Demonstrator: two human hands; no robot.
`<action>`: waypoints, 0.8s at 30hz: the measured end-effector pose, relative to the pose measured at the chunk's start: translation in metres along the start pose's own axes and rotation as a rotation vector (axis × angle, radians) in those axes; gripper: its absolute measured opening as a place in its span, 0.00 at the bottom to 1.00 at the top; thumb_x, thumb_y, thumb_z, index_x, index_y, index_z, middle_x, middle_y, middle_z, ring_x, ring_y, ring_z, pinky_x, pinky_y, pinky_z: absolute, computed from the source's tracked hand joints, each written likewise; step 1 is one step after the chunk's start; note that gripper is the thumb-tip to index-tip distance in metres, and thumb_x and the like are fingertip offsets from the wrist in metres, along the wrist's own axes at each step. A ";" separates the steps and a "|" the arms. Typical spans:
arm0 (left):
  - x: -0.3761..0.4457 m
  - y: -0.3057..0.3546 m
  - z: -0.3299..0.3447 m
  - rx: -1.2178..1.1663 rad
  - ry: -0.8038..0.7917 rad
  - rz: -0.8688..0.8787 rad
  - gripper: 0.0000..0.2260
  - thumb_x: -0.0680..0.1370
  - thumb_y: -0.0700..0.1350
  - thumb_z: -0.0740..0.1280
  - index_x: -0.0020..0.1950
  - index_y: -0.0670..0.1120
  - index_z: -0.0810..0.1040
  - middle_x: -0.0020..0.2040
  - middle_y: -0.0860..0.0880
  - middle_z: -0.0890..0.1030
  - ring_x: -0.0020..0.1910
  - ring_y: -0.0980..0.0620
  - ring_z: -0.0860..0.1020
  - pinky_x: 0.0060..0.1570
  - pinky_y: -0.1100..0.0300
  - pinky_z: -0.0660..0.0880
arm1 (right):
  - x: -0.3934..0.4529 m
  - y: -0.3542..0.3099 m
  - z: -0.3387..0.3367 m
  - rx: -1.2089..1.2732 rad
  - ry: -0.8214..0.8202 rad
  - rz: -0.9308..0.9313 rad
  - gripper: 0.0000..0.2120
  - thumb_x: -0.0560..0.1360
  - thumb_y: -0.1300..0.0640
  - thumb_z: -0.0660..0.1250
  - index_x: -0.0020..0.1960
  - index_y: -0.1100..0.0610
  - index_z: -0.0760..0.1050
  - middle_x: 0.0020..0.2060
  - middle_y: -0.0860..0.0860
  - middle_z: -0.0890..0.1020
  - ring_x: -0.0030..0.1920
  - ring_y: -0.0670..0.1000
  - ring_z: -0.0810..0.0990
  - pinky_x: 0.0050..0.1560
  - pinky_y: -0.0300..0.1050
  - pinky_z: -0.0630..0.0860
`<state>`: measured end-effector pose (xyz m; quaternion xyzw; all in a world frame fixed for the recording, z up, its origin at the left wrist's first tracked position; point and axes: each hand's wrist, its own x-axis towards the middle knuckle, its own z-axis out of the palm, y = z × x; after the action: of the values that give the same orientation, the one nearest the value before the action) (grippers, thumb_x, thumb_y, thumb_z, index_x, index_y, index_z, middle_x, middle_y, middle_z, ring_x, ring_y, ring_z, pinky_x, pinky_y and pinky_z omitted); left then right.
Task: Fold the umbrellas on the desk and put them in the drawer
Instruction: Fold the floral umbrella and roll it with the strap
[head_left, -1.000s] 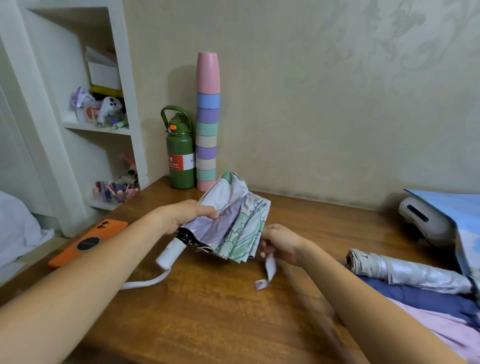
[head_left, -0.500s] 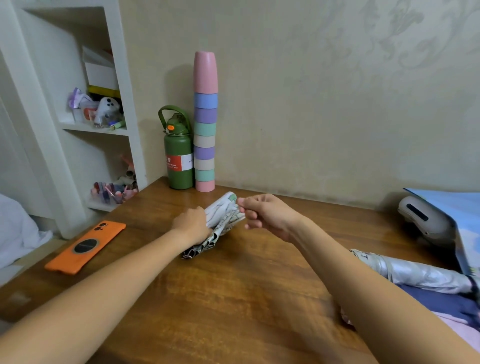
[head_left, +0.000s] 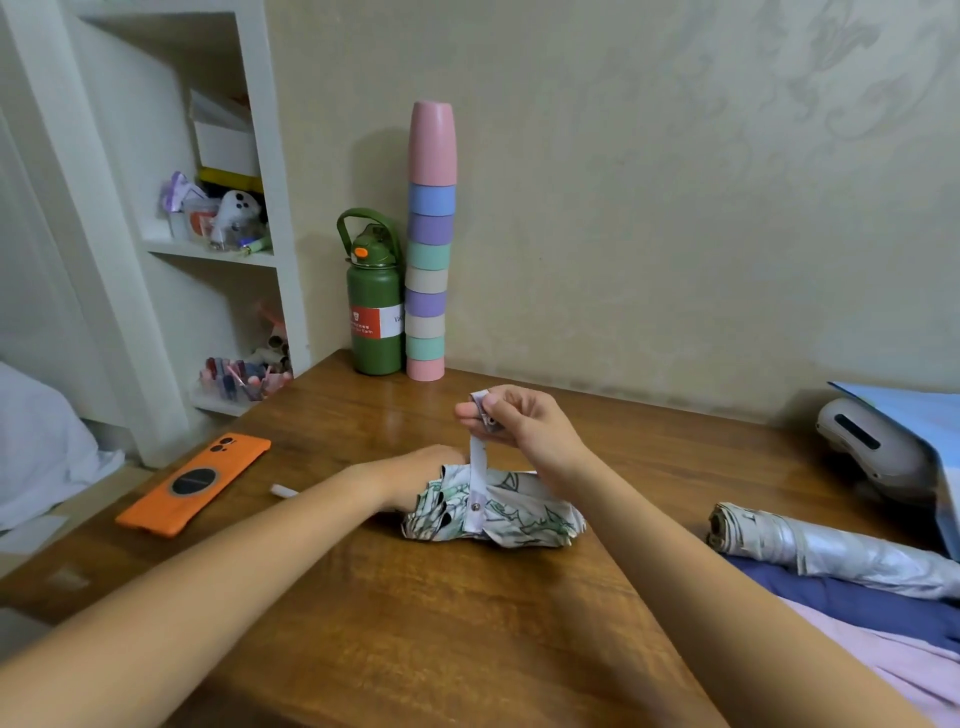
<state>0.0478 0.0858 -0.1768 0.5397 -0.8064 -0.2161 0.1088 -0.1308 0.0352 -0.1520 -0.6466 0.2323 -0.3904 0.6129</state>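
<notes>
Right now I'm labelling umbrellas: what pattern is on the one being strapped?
White fabric with green leafy line drawings on the umbrella, clearest in the head view.

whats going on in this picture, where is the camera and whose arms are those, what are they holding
No machine here: a person wears a camera on the head, looking down at their own arms over a wooden desk. The left hand holds down a folded leaf-print umbrella. The right hand pinches its closing strap and pulls it upward. Also on the desk: an orange phone, a green bottle, stacked pastel cups, and a silver umbrella at right.
</notes>
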 end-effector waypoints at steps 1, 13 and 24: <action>-0.001 -0.002 0.001 -0.037 0.020 0.010 0.03 0.80 0.47 0.69 0.48 0.48 0.80 0.48 0.51 0.83 0.46 0.54 0.81 0.51 0.53 0.80 | 0.001 0.004 -0.001 -0.017 0.019 -0.002 0.15 0.85 0.62 0.61 0.59 0.76 0.72 0.55 0.61 0.86 0.57 0.55 0.86 0.63 0.50 0.80; -0.013 -0.010 0.014 -0.599 0.103 -0.168 0.31 0.75 0.74 0.64 0.65 0.52 0.79 0.63 0.52 0.83 0.65 0.52 0.80 0.70 0.45 0.72 | 0.006 0.024 -0.014 0.104 0.153 0.066 0.09 0.85 0.61 0.61 0.56 0.64 0.78 0.56 0.59 0.86 0.60 0.56 0.85 0.68 0.53 0.77; 0.004 -0.014 0.025 -0.333 0.322 -0.300 0.37 0.63 0.75 0.75 0.50 0.44 0.75 0.44 0.50 0.75 0.39 0.55 0.71 0.39 0.55 0.68 | 0.022 0.013 0.007 0.098 0.080 -0.063 0.08 0.85 0.62 0.62 0.57 0.62 0.79 0.56 0.60 0.86 0.58 0.57 0.85 0.61 0.45 0.80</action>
<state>0.0470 0.0834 -0.2058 0.6552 -0.6430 -0.2710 0.2895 -0.1106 0.0204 -0.1599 -0.6066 0.2165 -0.4459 0.6216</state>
